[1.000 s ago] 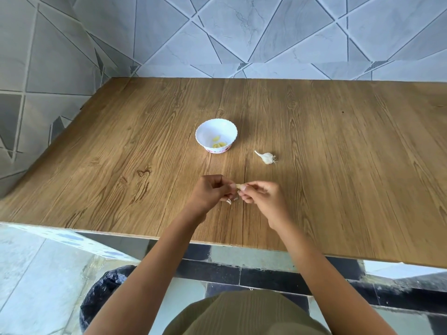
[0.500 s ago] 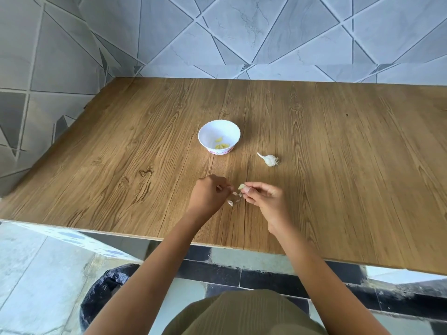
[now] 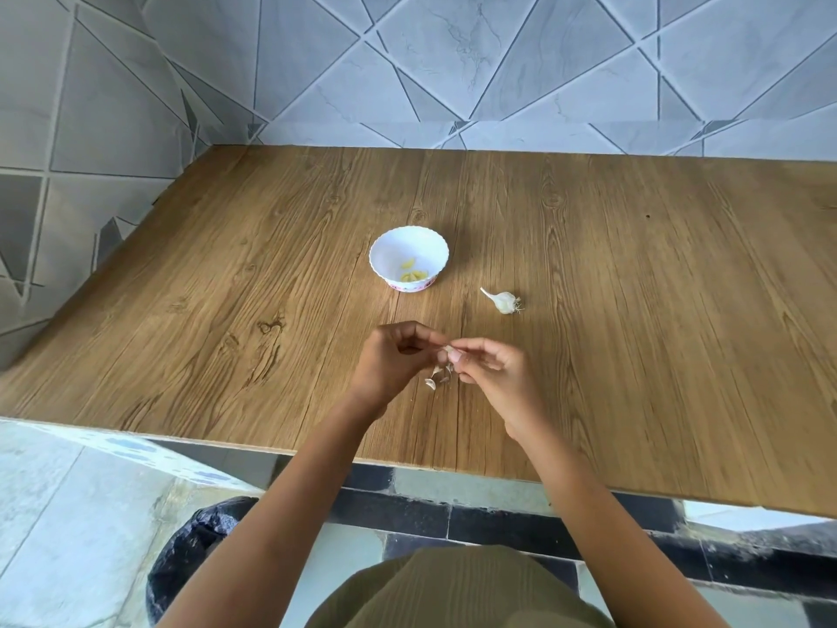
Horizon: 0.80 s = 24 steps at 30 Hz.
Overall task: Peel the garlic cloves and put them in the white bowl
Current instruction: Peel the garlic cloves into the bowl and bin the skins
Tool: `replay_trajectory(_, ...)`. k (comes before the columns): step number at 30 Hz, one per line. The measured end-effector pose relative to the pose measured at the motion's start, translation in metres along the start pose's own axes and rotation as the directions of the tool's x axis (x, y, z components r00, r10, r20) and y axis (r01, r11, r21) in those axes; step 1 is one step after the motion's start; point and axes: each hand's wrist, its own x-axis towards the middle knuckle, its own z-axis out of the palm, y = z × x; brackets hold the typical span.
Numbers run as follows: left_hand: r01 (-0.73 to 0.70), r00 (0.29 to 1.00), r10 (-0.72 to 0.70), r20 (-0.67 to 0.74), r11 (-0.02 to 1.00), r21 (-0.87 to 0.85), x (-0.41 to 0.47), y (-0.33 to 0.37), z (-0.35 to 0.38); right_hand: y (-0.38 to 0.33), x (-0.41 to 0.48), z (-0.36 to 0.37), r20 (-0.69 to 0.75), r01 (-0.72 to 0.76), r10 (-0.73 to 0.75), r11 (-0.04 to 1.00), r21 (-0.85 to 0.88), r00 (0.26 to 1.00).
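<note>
While your two hands meet over the near middle of the wooden table [image 3: 217, 310], they share one garlic clove [image 3: 449, 350] between their fingertips. Your left hand [image 3: 393, 361] curls in from the left and pinches one end of the clove with thumb and forefinger, the other fingers folded under. Your right hand [image 3: 494, 374] comes in from the right and pinches the other end, its fingers bent and its palm turned partly upward. The clove is so small between the fingertips that you cannot tell how much skin is on it; it looks pale, perhaps partly bare. Just below it, between your hands, a few papery skin scraps [image 3: 437, 378] lie on the wood. The white bowl [image 3: 374, 260] stands upright farther back, well apart from your hands, with a few yellowish peeled cloves [image 3: 413, 275] resting at its bottom. To the right of the bowl and near it, a small garlic bulb [image 3: 503, 302] lies on its side, its stem pointing left and its roots to the right. Under the table's near edge, at the lower left, sits a bin lined with a black bag [image 3: 190, 555].
</note>
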Motion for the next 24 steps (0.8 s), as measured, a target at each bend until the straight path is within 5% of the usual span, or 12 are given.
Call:
replay_trajectory(4,-0.025,0.999,0.025,0.025,1.0,0.012,-0.0001,0.0012,-0.0048,0.0051,0.005,-0.0054,0.083,0.187,-0.172,0.95,-0.251,0.982)
replay_trajectory(11,-0.008,0.998,0.01,0.061,1.0,-0.025,-0.0017,0.0025,-0.0071,0.0049,0.0059,-0.0018,0.026,-0.064,0.063,0.998,0.015,0.998)
replay_trajectory(17,0.04,0.999,-0.038,0.028,0.998,-0.054,-0.0008,0.0012,-0.0083,0.0073,0.0062,-0.0061,0.164,0.269,-0.226,0.907,-0.325,0.96)
replay_trajectory(24,0.085,0.992,-0.076,0.101,0.992,-0.088,-0.0024,0.0064,-0.0095,0.0054,0.0074,-0.0045,0.157,0.313,-0.275,0.887,-0.339,0.949)
